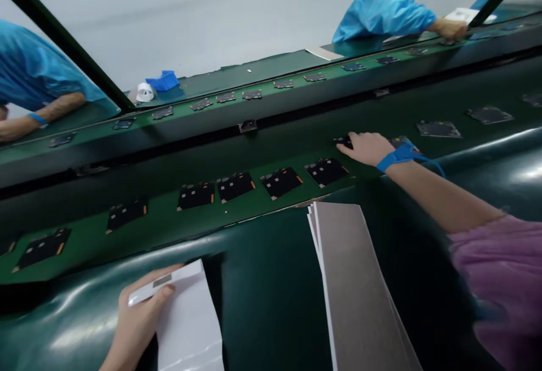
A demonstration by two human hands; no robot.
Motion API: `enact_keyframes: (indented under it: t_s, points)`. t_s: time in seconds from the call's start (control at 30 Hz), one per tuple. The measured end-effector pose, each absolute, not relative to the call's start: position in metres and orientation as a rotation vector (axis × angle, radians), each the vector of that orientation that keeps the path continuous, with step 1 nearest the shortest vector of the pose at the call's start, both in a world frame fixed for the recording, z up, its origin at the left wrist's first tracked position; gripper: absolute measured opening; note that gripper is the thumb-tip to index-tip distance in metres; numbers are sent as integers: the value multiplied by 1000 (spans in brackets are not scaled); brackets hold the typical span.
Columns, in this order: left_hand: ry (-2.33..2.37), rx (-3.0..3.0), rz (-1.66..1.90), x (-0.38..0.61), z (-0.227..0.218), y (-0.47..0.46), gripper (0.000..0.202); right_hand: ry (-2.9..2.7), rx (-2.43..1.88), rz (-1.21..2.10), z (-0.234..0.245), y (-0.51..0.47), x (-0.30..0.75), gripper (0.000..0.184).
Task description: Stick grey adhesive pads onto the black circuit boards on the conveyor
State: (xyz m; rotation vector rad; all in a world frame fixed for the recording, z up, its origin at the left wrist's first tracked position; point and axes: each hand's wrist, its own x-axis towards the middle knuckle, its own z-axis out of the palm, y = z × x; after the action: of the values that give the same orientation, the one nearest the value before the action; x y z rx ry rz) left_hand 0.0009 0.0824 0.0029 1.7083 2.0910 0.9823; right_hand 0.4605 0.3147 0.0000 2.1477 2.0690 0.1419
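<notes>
My left hand (138, 317) is at the bottom left, fingers closed around a white sheet (186, 320) that carries a small grey label, held over the dark green table. My right hand (367, 148), with a blue wrist strap (400, 155), reaches out to the green conveyor strip and rests fingers-down on a black flat part (344, 142). I cannot make out whether those fingers grip it. A row of similar black square parts (282, 182) lies along the strip to the left of that hand.
A stack of grey sheets (359, 292) lies in front of me. Beyond a dark belt, a far green strip (254, 94) carries more small parts. Two people in blue coats work on the far side at the left (38, 77) and top right (389, 4). White tape roll (144, 92).
</notes>
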Motion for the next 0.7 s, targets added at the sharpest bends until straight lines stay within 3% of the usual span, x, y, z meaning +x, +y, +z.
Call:
enact_keyframes:
  t_s: [0.1,0.23,0.4,0.5,0.7]
  points:
    - [1977,1537,971,-1,1,82,23,2073,2058,165,19,307,463,41]
    - [1941,1430,1025,0,-2,81,23,2037,2368,263,41,306,478,43]
    - [1903,1393,1009,-4,-6,79,26,1913,2792,-26,27,303,484,45]
    - [1888,1371,1005,-6,-8,78,27,2151,2696,19,8,283,465,51]
    - [1876,1328,1038,1,0,78,26,2313,2151,-269,-3,258,434,69]
